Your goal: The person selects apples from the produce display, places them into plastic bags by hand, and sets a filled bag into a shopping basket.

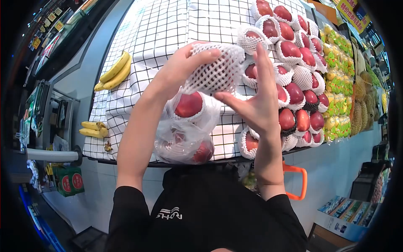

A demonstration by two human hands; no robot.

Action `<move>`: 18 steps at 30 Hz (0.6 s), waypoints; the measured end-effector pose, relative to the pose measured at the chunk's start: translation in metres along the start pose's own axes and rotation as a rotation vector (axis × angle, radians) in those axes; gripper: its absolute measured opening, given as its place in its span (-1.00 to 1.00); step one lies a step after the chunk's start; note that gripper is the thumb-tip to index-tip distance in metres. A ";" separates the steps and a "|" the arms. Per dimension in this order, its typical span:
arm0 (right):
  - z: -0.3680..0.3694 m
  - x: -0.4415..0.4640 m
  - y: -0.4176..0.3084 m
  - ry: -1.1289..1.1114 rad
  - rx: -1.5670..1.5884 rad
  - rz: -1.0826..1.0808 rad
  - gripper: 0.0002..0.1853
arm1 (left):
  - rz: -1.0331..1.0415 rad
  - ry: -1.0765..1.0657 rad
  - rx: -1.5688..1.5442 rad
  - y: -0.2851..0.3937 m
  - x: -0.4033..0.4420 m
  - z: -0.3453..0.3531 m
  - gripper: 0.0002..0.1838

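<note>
A white foam fruit net (218, 69) is gripped in my left hand (184, 63), its thumb across the near side. Something dark shows through the mesh, but I cannot make out what is inside. My right hand (260, 92) is open to the right of the net, fingers stretched upward and thumb pointing at the net's lower edge; whether the thumb touches it I cannot tell. Below the net, a clear plastic bag (172, 130) with several red apples stands by the table's near edge. One red apple (188, 105) in a foam net shows at its top.
Rows of net-wrapped red apples (289, 49) cover the table's right side, beside bagged yellow fruit (338, 88). Bananas (119, 73) and a smaller banana bunch (94, 129) lie at left on the checked cloth (149, 25). An orange handle (303, 182) is below the table edge.
</note>
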State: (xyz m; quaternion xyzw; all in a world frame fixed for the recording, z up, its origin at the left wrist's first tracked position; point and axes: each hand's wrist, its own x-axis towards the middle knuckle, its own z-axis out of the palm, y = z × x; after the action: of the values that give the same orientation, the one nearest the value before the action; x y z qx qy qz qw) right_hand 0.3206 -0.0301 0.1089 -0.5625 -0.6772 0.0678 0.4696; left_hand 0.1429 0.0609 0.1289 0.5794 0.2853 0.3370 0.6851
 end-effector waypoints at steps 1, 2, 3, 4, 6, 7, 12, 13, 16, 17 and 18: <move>0.002 0.002 -0.006 0.054 0.005 -0.178 0.21 | -0.003 0.021 -0.013 -0.002 -0.009 -0.002 -0.41; 0.005 0.001 -0.008 0.055 0.019 -0.255 0.22 | -0.003 0.023 -0.015 -0.003 -0.016 -0.001 -0.41; 0.008 0.001 -0.010 0.055 0.032 -0.333 0.23 | 0.036 0.051 0.084 -0.005 -0.023 -0.001 -0.39; 0.012 0.001 -0.012 0.054 0.045 -0.411 0.24 | 0.076 0.077 0.183 -0.006 -0.029 0.000 -0.36; 0.019 -0.002 -0.010 -0.150 0.187 -0.411 0.27 | 0.076 0.091 0.203 -0.005 -0.039 0.000 -0.35; 0.020 -0.004 -0.009 -0.154 0.200 -0.409 0.27 | 0.071 0.103 0.224 -0.004 -0.044 0.000 -0.33; 0.024 -0.017 -0.013 -0.130 0.107 -0.373 0.15 | 0.171 0.194 0.557 -0.006 -0.063 0.000 -0.21; 0.027 -0.022 -0.011 -0.119 0.244 -0.250 0.15 | 0.149 0.204 0.494 -0.006 -0.066 0.000 -0.21; 0.031 -0.033 -0.012 -0.069 0.527 -0.004 0.08 | 0.117 0.235 0.386 -0.007 -0.082 -0.002 -0.21; 0.032 -0.035 -0.011 -0.028 0.890 0.205 0.02 | 0.188 0.230 0.366 -0.009 -0.086 -0.002 -0.31; 0.032 -0.037 -0.011 0.019 1.251 0.418 -0.04 | 0.184 0.218 0.365 -0.011 -0.089 -0.007 -0.31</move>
State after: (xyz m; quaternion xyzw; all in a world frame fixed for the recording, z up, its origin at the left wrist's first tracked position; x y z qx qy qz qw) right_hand 0.2869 -0.0502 0.0775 -0.3036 -0.3823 0.5335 0.6907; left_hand 0.0846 -0.0064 0.1170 0.6773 0.3598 0.4017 0.5004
